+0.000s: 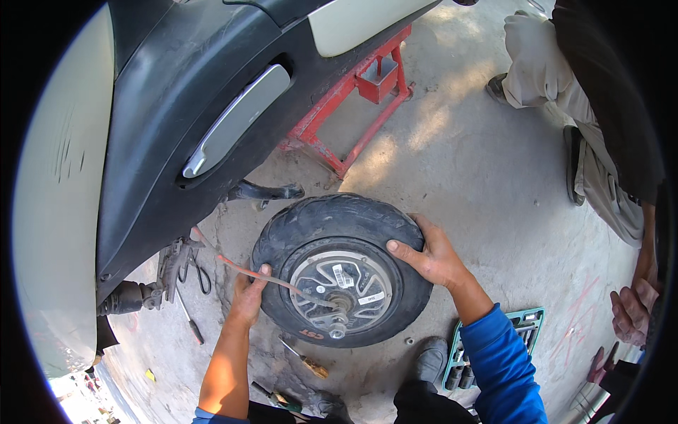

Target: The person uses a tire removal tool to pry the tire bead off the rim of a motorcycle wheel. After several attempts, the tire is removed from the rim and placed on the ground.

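Observation:
Both my hands grip a scooter wheel with a black rubber tire and a hub motor in its middle. My left hand holds the tire's left side, thumb on the sidewall beside the cable. On the upper right, my right hand has its thumb on the sidewall and its fingers around the tread. A threaded axle end points up toward me. From the axle, a grey and orange cable runs to the underside of the scooter. The wheel's underside is hidden.
A red metal stand is under the scooter, near a black tube. Screwdrivers, a nut and a green socket set case lie around the wheel. People in beige trousers are at the right.

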### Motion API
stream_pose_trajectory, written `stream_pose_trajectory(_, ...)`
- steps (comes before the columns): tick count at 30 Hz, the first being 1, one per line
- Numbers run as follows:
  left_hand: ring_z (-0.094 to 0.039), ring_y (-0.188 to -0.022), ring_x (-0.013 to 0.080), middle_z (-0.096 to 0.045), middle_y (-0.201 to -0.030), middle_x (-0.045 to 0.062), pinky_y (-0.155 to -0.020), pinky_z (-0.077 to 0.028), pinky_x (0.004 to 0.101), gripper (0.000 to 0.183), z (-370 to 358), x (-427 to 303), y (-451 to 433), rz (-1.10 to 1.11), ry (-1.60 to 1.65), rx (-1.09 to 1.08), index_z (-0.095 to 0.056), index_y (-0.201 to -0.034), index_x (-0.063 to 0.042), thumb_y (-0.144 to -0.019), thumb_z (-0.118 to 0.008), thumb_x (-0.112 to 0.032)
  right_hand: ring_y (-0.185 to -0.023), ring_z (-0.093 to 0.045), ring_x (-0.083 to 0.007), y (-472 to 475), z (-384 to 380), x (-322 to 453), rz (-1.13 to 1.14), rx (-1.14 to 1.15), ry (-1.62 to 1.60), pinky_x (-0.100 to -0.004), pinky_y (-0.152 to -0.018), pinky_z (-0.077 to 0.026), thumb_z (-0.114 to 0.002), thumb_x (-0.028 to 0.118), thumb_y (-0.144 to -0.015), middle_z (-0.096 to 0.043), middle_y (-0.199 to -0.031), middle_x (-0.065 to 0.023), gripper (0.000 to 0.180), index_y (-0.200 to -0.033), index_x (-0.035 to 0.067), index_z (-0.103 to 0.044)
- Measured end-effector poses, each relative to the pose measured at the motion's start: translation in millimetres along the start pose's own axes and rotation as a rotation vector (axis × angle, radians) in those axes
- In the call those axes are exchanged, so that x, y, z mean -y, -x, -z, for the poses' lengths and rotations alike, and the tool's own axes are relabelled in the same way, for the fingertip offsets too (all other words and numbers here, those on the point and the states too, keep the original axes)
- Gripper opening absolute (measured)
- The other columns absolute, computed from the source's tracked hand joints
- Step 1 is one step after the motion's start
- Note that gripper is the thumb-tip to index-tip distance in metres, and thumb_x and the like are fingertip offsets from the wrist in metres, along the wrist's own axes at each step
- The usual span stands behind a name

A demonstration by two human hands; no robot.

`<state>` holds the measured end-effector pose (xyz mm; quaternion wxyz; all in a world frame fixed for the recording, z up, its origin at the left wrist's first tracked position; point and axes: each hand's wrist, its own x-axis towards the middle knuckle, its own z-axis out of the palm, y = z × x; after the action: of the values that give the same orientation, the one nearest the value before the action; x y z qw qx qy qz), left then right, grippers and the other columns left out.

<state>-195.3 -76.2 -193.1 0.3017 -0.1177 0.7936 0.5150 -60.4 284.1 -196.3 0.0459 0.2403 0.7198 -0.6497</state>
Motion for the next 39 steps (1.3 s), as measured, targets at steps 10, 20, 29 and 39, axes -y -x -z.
stream_pose_trajectory(10, -0.055, -0.119, 0.024, -0.06, -0.128, 0.018, -0.105, -0.045, 0.0357, 0.075, -2.4, 31.5, -4.3, -0.182, 0.155, -0.068, -0.048, -0.139, 0.011, -0.087, -0.083, -0.03, -0.096, -0.074, -0.041, 26.5, -31.4, 1.2, 0.119, -0.267, 0.262, -0.0427, -0.085, -0.058, -0.087, 0.049, -0.076, -0.073, -0.102, -0.0283, 0.077, -0.12, -0.01, -0.062)
stream_pose_trajectory(20, -0.057, -0.097, 0.0179, -0.062, -0.107, 0.012, -0.09, -0.049, 0.0335, 0.066, -3.2, 26.1, 7.8, -0.048, 0.023, -0.225, -0.052, -0.119, 0.011, -0.082, -0.089, -0.03, -0.093, -0.075, -0.0381, 11.3, -20.2, 3.5, 0.084, -0.198, 0.227, -0.0408, -0.083, -0.059, -0.089, 0.047, -0.075, -0.074, -0.097, -0.0274, 0.075, -0.119, -0.008, -0.065)
stream_pose_trajectory(29, -0.056, -0.127, 0.0276, -0.063, -0.136, 0.02, -0.113, -0.038, 0.0357, 0.099, 6.0, -81.7, -45.0, 0.004, -0.052, 0.562, -0.052, -0.141, 0.012, -0.067, -0.093, -0.041, -0.093, -0.074, -0.0382, 11.0, -5.4, -22.1, 0.141, -0.05, 0.151, -0.0426, -0.084, -0.058, -0.082, 0.058, -0.079, -0.072, -0.105, -0.0296, 0.085, -0.121, -0.014, -0.062)
stream_pose_trajectory(39, -0.059, -0.125, 0.0287, -0.067, -0.131, 0.018, -0.113, -0.039, 0.0351, 0.101, -22.2, -115.9, -86.1, -0.14, -0.372, 0.843, -0.059, -0.139, 0.006, -0.057, -0.096, -0.04, -0.104, -0.07, -0.0425, 2.2, -25.3, 34.8, 0.043, 0.252, 0.229, -0.0443, -0.092, -0.056, -0.085, 0.057, -0.076, -0.069, -0.11, -0.0314, 0.092, -0.127, -0.014, -0.057)
